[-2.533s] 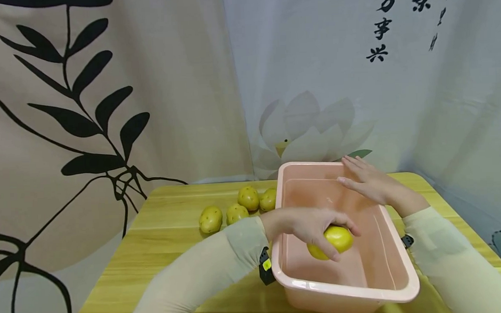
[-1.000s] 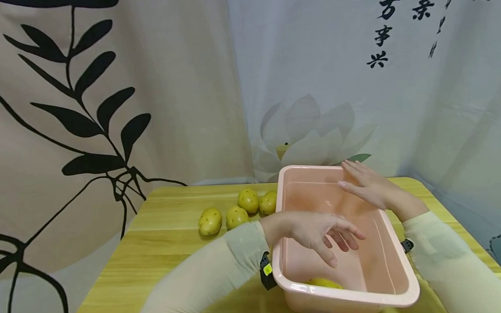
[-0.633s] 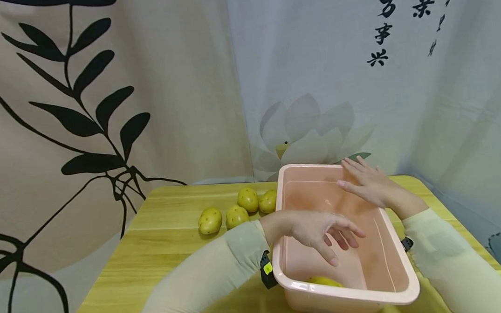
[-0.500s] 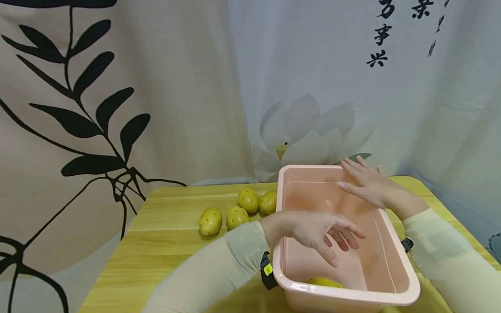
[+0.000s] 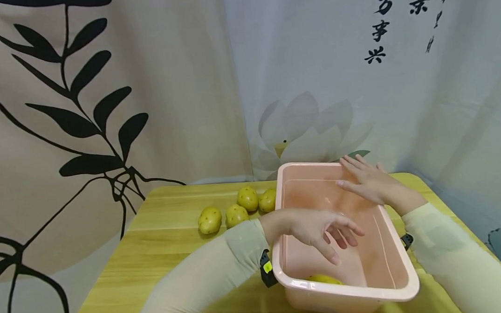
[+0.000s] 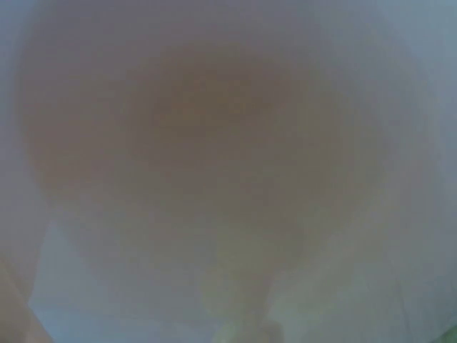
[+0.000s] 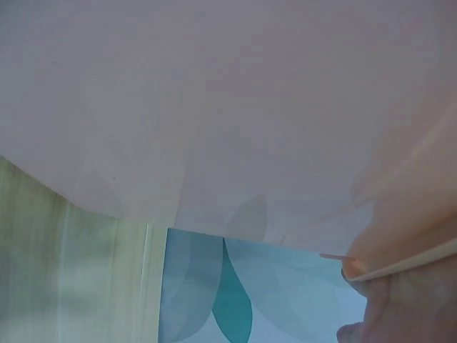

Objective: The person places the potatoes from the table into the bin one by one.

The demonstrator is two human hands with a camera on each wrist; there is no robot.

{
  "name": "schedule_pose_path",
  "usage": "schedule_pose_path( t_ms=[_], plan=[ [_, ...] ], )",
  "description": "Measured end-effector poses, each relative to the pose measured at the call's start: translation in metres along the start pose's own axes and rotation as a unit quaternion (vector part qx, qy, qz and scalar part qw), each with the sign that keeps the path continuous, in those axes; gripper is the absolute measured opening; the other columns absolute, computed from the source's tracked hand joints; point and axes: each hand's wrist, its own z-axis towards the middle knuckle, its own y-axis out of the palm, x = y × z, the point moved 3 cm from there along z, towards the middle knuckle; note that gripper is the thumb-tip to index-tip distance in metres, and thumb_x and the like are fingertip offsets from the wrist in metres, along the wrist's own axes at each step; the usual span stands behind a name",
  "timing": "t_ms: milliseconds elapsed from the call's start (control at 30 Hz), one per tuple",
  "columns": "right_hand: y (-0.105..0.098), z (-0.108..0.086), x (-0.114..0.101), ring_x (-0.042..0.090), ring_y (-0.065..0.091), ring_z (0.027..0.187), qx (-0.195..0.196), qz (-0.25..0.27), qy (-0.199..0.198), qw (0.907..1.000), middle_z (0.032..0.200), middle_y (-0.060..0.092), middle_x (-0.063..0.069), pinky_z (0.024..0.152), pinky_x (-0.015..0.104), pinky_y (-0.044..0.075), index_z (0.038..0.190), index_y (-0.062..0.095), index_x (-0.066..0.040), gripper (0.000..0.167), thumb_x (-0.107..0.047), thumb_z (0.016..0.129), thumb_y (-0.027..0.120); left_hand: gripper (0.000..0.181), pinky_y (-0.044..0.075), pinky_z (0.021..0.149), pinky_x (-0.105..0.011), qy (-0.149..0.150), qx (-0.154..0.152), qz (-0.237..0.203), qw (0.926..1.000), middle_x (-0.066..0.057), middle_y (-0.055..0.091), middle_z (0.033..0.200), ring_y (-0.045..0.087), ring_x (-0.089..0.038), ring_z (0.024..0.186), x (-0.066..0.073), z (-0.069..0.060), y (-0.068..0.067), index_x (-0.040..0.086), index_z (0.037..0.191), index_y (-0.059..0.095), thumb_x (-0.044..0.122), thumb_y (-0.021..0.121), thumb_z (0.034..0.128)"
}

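A pink plastic tub (image 5: 336,286) stands on the table, with a yellow fruit or potato-like object (image 5: 325,279) partly showing inside near its front wall. Over the tub's opening hovers the left hand (image 5: 316,228), its fingers loosely bent and holding nothing. The right hand (image 5: 371,181) rests on the tub's far right rim with fingers spread. In the right wrist view the tub's outer wall (image 7: 214,121) fills most of the picture, and part of the right hand (image 7: 414,307) shows at its rim. The left wrist view is too blurred to make out the hand.
Several yellow-green, dark-specked potato-like objects, one of them at the far left (image 5: 210,220), lie on the wooden table (image 5: 162,253) left of the tub. A printed curtain (image 5: 188,84) hangs behind the table.
The left hand held a yellow object over the tub 2.5 seconds ago; that hand is now empty, and a yellow object lies inside the tub. The right hand stays at the rim.
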Motion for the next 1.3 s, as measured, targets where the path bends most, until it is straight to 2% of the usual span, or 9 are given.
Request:
schedule_pose_path(
  t_ms=[300, 433, 667, 767, 933, 1133, 1300],
  plan=[
    [-0.001, 0.002, 0.001, 0.041, 0.003, 0.144, -0.016, -0.012, -0.003, 0.9998, 0.16, 0.008, 0.015, 0.102, 0.073, 0.0, 0.155, 0.012, -0.013, 0.086, -0.066, 0.093, 0.039, 0.068, 0.045, 0.093, -0.023, 0.006, 0.008, 0.012, 0.9999, -0.003, 0.057, 0.127, 0.056, -0.008, 0.11, 0.0, 0.0, -0.002, 0.007, 0.142, 0.041, 0.003, 0.074, 0.0822],
    [-0.001, 0.003, 0.001, 0.041, 0.002, 0.144, -0.017, -0.013, -0.004, 0.9998, 0.16, 0.009, 0.016, 0.103, 0.073, 0.001, 0.155, 0.012, -0.013, 0.087, -0.067, 0.093, 0.038, 0.066, 0.045, 0.094, -0.022, 0.004, 0.018, 0.016, 0.9997, 0.003, 0.058, 0.124, 0.055, -0.007, 0.111, -0.001, -0.001, -0.003, 0.008, 0.141, 0.043, 0.005, 0.073, 0.083],
    [-0.001, 0.004, 0.0, 0.043, 0.003, 0.143, -0.015, -0.014, -0.005, 0.9998, 0.159, 0.01, 0.017, 0.102, 0.074, 0.002, 0.155, 0.013, -0.012, 0.087, -0.067, 0.093, 0.039, 0.065, 0.043, 0.095, -0.02, 0.023, 0.039, 0.04, 0.9981, 0.005, 0.058, 0.124, 0.055, -0.003, 0.113, 0.005, -0.007, -0.006, 0.007, 0.141, 0.043, 0.008, 0.073, 0.0845],
    [-0.001, 0.004, 0.0, 0.043, 0.003, 0.143, -0.015, -0.016, -0.004, 0.9997, 0.159, 0.01, 0.018, 0.103, 0.074, 0.003, 0.155, 0.013, -0.011, 0.087, -0.066, 0.093, 0.039, 0.064, 0.044, 0.093, -0.021, 0.019, 0.05, 0.049, 0.9973, 0.004, 0.058, 0.126, 0.055, -0.004, 0.113, 0.008, -0.013, -0.006, 0.01, 0.142, 0.043, 0.011, 0.073, 0.0852],
    [0.0, 0.004, 0.0, 0.044, 0.003, 0.143, -0.012, -0.024, -0.007, 0.9996, 0.159, 0.01, 0.018, 0.103, 0.073, 0.004, 0.155, 0.012, -0.01, 0.087, -0.065, 0.094, 0.039, 0.065, 0.045, 0.093, -0.022, 0.031, 0.072, 0.055, 0.9954, 0.0, 0.057, 0.129, 0.056, -0.005, 0.114, 0.014, -0.026, -0.009, 0.01, 0.142, 0.041, 0.012, 0.073, 0.0855],
    [-0.001, 0.002, -0.002, 0.043, 0.003, 0.143, -0.016, -0.023, -0.004, 0.9996, 0.159, 0.01, 0.018, 0.103, 0.073, 0.004, 0.155, 0.011, -0.011, 0.088, -0.067, 0.093, 0.037, 0.065, 0.045, 0.095, -0.025, 0.051, 0.091, 0.041, 0.9937, 0.0, 0.057, 0.13, 0.056, -0.006, 0.115, 0.016, -0.042, -0.013, 0.009, 0.143, 0.041, 0.01, 0.072, 0.0861],
    [0.001, 0.002, -0.002, 0.043, 0.002, 0.144, -0.02, -0.015, 0.0, 0.9997, 0.16, 0.008, 0.016, 0.104, 0.072, 0.002, 0.155, 0.01, -0.012, 0.088, -0.068, 0.093, 0.037, 0.064, 0.046, 0.095, -0.027, 0.061, 0.119, 0.033, 0.9904, -0.001, 0.059, 0.129, 0.056, -0.008, 0.114, 0.017, -0.055, -0.017, 0.01, 0.142, 0.042, 0.01, 0.073, 0.0854]
  ],
)
